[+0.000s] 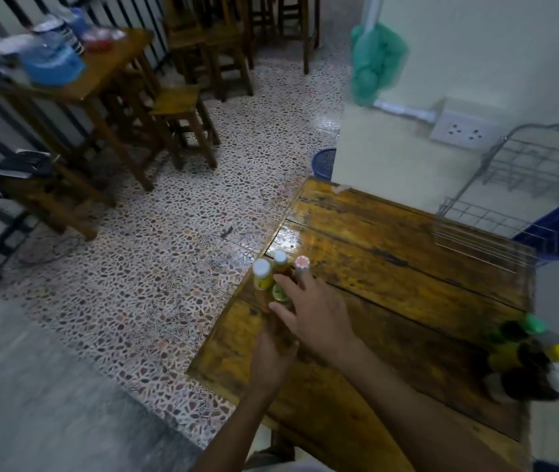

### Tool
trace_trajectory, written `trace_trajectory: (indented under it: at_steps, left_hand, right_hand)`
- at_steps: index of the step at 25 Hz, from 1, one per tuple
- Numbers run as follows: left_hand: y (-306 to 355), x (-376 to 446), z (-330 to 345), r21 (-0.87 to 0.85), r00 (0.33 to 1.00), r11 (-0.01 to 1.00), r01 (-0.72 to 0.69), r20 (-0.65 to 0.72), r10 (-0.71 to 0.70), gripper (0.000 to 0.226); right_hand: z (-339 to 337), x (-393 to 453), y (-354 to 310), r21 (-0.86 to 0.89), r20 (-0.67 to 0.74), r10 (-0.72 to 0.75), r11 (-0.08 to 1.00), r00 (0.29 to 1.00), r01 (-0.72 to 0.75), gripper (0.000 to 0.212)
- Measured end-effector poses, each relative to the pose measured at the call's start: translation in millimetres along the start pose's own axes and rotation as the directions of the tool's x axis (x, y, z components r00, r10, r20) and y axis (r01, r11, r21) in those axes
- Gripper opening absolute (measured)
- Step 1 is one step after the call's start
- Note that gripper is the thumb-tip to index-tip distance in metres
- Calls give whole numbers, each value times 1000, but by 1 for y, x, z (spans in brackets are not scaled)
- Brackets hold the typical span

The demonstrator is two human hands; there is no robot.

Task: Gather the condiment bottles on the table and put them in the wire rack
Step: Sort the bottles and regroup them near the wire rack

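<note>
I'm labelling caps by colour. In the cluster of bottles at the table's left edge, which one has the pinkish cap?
The rightmost bottle, just beyond the right hand's fingertips. The two bottles left of it have white caps.

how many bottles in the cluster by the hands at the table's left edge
4: white-capped yellow bottle leftmost, white-capped orange bottle behind, pink-capped bottle rightmost, green-lidded bottle nearest. Hands may hide more.

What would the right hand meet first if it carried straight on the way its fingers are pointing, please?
Probably the green-capped bottle directly ahead of the right hand, whose spread fingers reach up-left into the cluster at the wooden table's left edge. One finger already lies beside the pink-capped bottle; motion blur hides whether they touch.
</note>
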State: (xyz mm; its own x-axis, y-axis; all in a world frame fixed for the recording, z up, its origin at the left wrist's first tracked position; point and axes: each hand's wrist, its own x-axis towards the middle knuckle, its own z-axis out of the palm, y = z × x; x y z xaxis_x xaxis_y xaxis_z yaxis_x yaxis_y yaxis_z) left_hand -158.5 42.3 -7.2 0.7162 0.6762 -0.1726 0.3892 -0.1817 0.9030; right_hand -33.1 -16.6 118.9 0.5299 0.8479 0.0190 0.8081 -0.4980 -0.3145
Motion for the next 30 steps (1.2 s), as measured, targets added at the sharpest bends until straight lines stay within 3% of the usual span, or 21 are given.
trace_trajectory:
  at_steps: [3,5,8,10,11,14,17,19,22,25,27,28,30]
  left_hand:
    - [3,14,-10,-18,999,1000,-24,26,24,40]
    - [0,15,-8,56,997,997,-50,59,46,29]
    - [-8,12,1,148,992,988,-50,124,32,44]
    - [-3,15,9,212,996,977,-35,88,17,68]
    - [3,16,15,239,993,968,-80,103,57,66]
    - [26,13,35,101,945,985,-138,311,100,41]
    - [44,16,68,113,896,963,-245,405,181,45]
    - [59,15,86,123,850,927,-354,455,265,42]
    - [81,20,97,97,745,897,-431,600,293,46]
    - [102,27,99,109,591,862,-495,769,243,57]
    - [116,27,103,113,499,880,-462,853,153,57]
    - [119,26,105,103,469,891,-443,873,132,53]
    - [120,21,111,116,485,904,-412,868,109,51]
  right_hand:
    - [9,1,-6,-1,23,39,999,999,-39,46]
    - [10,-5,-8,-37,7,5,999,1000,-5,44]
    - [13,-23,-1,-127,-44,-17,992,999,12,41]
    - [4,-38,10,-103,-82,86,990,993,-94,35]
    - [-4,-46,16,-82,-101,146,985,984,-155,33]
    - [-30,-72,29,-106,-188,258,954,948,-281,31]
    - [-52,-90,49,-225,-270,425,845,864,-485,37]
    - [-65,-100,70,-266,-296,472,795,831,-546,43]
    - [-78,-126,105,-242,-313,396,846,863,-475,38]
    - [-81,-156,135,-227,-385,151,941,911,-252,34]
    - [-82,-168,154,-264,-353,-8,960,936,-91,27]
    - [-82,-170,161,-271,-323,-38,961,946,-54,24]
    - [-78,-171,171,-213,-258,63,970,964,-120,22]
